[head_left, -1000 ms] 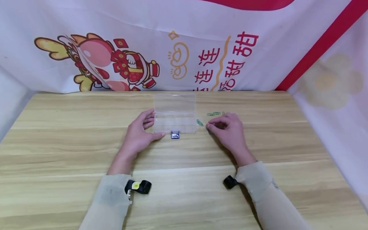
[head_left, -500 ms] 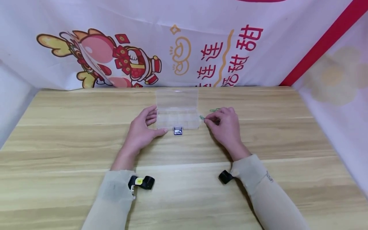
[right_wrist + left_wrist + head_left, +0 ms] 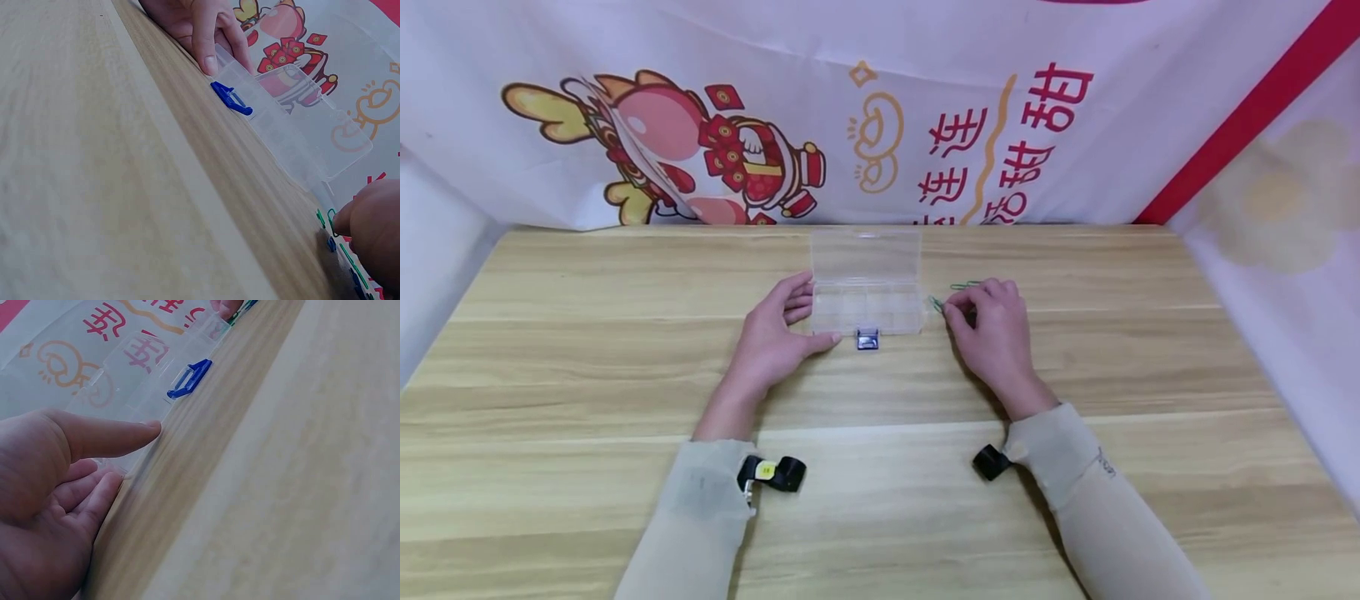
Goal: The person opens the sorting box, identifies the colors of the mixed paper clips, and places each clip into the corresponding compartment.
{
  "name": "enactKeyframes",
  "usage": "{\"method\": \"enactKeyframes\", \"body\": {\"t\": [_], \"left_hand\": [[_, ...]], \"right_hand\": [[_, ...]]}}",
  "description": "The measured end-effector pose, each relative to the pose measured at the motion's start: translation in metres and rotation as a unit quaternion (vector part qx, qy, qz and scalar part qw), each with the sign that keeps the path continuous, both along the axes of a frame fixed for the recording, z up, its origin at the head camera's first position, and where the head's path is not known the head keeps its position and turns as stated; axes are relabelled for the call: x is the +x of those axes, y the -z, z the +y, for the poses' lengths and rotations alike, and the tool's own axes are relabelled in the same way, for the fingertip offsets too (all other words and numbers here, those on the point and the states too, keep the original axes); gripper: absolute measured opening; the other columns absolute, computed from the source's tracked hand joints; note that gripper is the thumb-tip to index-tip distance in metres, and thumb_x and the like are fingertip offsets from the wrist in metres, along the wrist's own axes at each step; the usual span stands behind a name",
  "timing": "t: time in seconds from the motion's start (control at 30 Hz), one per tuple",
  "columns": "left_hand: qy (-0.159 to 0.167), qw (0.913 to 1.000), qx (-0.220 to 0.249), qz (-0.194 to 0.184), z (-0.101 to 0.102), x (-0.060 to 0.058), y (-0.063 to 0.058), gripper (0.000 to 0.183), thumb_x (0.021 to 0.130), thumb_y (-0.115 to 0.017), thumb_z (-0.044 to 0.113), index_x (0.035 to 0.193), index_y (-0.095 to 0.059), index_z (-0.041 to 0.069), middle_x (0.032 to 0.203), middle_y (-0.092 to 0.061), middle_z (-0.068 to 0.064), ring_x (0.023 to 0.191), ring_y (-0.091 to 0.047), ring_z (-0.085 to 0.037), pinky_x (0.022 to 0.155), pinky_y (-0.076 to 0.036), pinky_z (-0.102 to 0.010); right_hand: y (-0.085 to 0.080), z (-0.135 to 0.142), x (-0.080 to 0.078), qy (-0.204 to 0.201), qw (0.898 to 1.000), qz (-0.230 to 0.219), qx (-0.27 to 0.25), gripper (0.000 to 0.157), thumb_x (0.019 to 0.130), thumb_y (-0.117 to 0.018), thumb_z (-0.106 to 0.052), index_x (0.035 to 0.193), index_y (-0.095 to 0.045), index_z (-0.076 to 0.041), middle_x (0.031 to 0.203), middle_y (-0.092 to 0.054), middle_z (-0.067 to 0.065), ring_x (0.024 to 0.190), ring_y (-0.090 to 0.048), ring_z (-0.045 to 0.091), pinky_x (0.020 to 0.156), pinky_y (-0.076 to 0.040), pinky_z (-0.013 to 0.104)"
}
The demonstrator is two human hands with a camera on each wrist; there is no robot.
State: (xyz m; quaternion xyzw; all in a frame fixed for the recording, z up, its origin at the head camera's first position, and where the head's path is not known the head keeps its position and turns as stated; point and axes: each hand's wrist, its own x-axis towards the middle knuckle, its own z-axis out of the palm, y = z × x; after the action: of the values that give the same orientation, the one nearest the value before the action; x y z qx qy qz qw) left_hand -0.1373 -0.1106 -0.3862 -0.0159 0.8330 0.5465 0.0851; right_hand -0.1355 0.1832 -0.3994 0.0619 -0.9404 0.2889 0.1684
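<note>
A clear plastic compartment box [image 3: 906, 310] lies on the wooden table, its lid [image 3: 867, 257] raised at the back and a blue latch [image 3: 867, 339] at its front. My left hand [image 3: 778, 337] grips the box's left end, thumb along the front edge and fingers at the side. Just right of the box, my right hand [image 3: 992, 329] pinches a green paper clip [image 3: 332, 221] between thumb and fingertips. Another green paper clip [image 3: 320, 218] lies close by on the table. More green paper clips [image 3: 964, 286] lie behind the right hand, partly hidden by it.
In the right wrist view, small blue pieces [image 3: 331, 244] lie among the clips under the right hand. A white printed cloth [image 3: 880, 108] hangs along the table's back edge, and another pale cloth [image 3: 1277, 217] borders the right side. The wooden tabletop [image 3: 880, 517] extends toward the front.
My right hand has moved left to the green paper clips beside the box and now pinches one. The left hand keeps its grip on the box. The head view has shifted slightly.
</note>
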Motion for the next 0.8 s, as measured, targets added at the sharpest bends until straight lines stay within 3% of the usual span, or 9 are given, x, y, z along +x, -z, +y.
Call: {"method": "enactKeyframes", "body": {"t": [0.37, 0.8], "left_hand": [[0.0, 1.0, -0.004, 0.002, 0.0006, 0.0016, -0.0008, 0.093, 0.087, -0.091, 0.01, 0.166, -0.041, 0.016, 0.157, -0.055, -0.01, 0.145, -0.057, -0.029, 0.126, -0.047, -0.042], [0.0, 1.0, 0.0, 0.004, 0.0001, 0.0027, -0.0006, 0.093, 0.087, -0.091, 0.01, 0.166, -0.041, 0.016, 0.156, -0.055, -0.01, 0.145, -0.057, -0.029, 0.126, -0.047, -0.042]], "right_hand": [[-0.0016, -0.0014, 0.0024, 0.003, 1.0, -0.001, 0.02, 0.009, 0.096, -0.079, -0.015, 0.096, -0.081, -0.006, 0.099, -0.07, 0.011, 0.099, -0.054, 0.034, 0.093, -0.044, 0.05], [-0.0006, -0.0017, 0.0023, 0.018, 1.0, -0.018, 0.009, 0.021, 0.107, -0.066, -0.019, 0.105, -0.078, -0.002, 0.103, -0.065, 0.015, 0.104, -0.052, 0.035, 0.095, -0.044, 0.049]]}}
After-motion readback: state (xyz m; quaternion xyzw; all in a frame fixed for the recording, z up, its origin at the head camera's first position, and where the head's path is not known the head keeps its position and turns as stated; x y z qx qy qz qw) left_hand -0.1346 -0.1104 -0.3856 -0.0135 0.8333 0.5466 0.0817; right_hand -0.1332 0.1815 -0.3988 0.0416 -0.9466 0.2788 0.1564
